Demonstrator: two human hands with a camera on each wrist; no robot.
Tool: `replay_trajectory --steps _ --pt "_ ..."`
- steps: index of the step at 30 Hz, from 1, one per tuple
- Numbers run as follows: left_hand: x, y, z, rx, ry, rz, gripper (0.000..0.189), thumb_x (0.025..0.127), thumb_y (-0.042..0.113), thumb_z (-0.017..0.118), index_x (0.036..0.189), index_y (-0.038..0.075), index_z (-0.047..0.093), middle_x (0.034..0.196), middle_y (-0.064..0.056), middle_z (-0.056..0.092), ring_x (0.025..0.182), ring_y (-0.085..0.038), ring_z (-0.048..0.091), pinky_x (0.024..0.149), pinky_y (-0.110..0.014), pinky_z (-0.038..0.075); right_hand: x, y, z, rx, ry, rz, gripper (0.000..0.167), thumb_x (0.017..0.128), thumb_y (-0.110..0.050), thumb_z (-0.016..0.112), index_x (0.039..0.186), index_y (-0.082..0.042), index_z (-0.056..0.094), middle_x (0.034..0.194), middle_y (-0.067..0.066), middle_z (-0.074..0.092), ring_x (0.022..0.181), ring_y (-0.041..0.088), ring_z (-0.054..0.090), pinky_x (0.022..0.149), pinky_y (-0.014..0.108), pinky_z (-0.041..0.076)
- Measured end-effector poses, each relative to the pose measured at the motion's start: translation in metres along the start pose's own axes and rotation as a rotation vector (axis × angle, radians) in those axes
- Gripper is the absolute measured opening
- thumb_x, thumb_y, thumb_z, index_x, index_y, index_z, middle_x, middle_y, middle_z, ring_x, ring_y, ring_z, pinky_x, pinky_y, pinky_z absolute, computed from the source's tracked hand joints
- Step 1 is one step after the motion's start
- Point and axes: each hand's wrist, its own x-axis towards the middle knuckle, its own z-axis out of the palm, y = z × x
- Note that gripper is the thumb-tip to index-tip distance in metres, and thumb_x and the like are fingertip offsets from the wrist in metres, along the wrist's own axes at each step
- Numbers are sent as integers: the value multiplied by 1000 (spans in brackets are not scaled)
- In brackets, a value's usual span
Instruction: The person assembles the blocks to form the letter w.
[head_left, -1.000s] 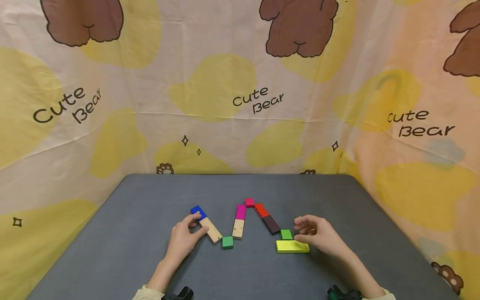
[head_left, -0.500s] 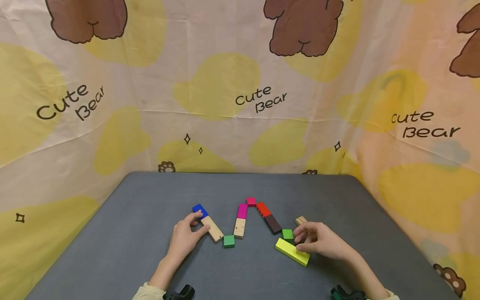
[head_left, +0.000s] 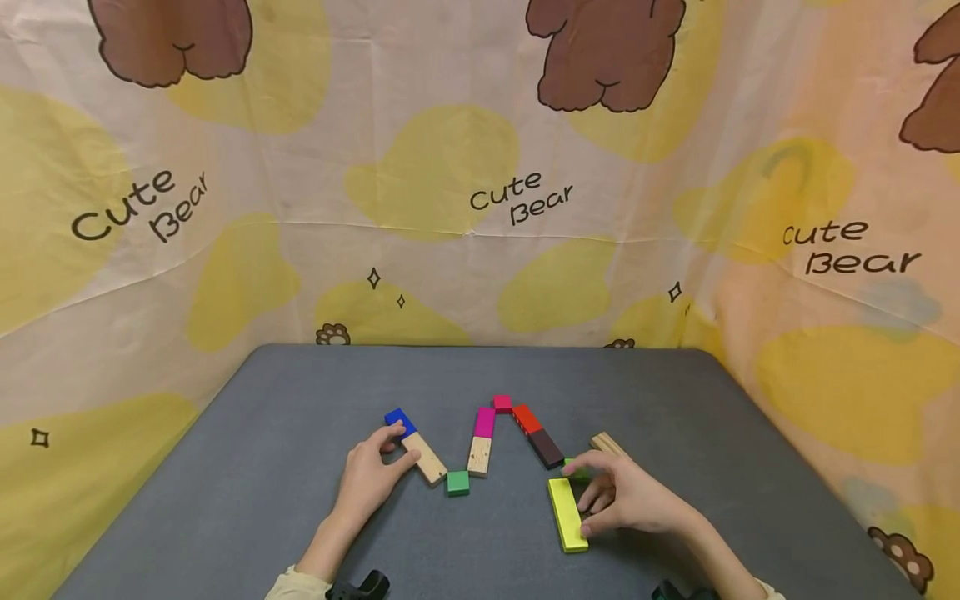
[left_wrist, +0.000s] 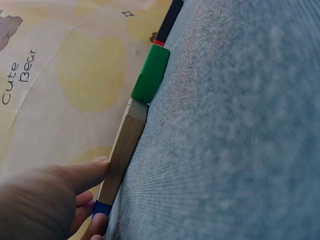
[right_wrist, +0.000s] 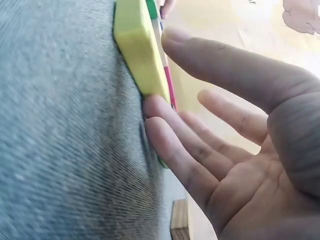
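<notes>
My left hand point(head_left: 371, 471) rests its fingers on a blue block point(head_left: 400, 419) and its thumb on the plain wooden block point(head_left: 426, 461) joined end to end with it. In the left wrist view the thumb lies at the side of the wooden block point(left_wrist: 122, 150). My right hand point(head_left: 633, 496) has its fingertips along a yellow block point(head_left: 567, 515), which lies lengthwise toward me. Its index finger reaches over a light green block point(head_left: 577, 467), partly hidden. The right wrist view shows two fingertips at the end of the yellow block point(right_wrist: 137, 45), the thumb apart.
Between the hands lie a green block point(head_left: 458, 482), a magenta block point(head_left: 484, 422) joined to a wooden one point(head_left: 479, 457), a pink cube point(head_left: 502, 404), a red block point(head_left: 527, 419) and a dark block point(head_left: 546, 448). Another wooden block point(head_left: 606, 443) sits behind the right hand.
The yellow block has turned from crosswise to pointing toward me, with my right hand following leftward and nearer. A wooden block now shows behind that hand. My left hand has kept its place.
</notes>
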Motion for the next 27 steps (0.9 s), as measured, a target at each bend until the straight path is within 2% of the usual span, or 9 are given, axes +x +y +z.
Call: replay_trajectory --steps 3,7,12,19,27 --pt "0 1 0 1 0 -2 49 85 25 79 127 3 65 122 -15 65 104 -31 60 90 -55 42 1 -2 2 -41 45 20 68 75 -10 87 133 -1 53 101 18 66 83 31 67 70 36 56" --pt "1 1 0 -1 -1 -7 50 85 25 79 127 3 65 122 -15 65 104 -31 60 89 -55 42 2 -5 6 -50 53 30 69 74 -11 87 133 -1 53 105 17 64 82 31 65 70 36 56" --pt "0 1 -1 -8 1 -4 50 85 25 80 127 2 65 121 -15 66 103 -31 60 88 -54 44 4 -7 11 -71 29 30 73 72 -13 89 135 -4 54 117 14 61 87 31 63 74 35 55" --pt "-1 0 -1 -6 0 -1 49 85 25 79 127 2 65 121 -15 66 104 -31 60 88 -55 44 5 -3 12 -156 -38 -10 83 69 -20 92 140 -12 51 126 9 55 93 26 59 75 32 52" --pt "-1 0 0 3 6 5 49 85 25 80 126 3 66 120 -16 66 103 -31 61 89 -54 45 5 -3 12 -152 -80 -36 84 69 -16 90 142 -11 48 133 9 51 98 27 56 77 32 51"
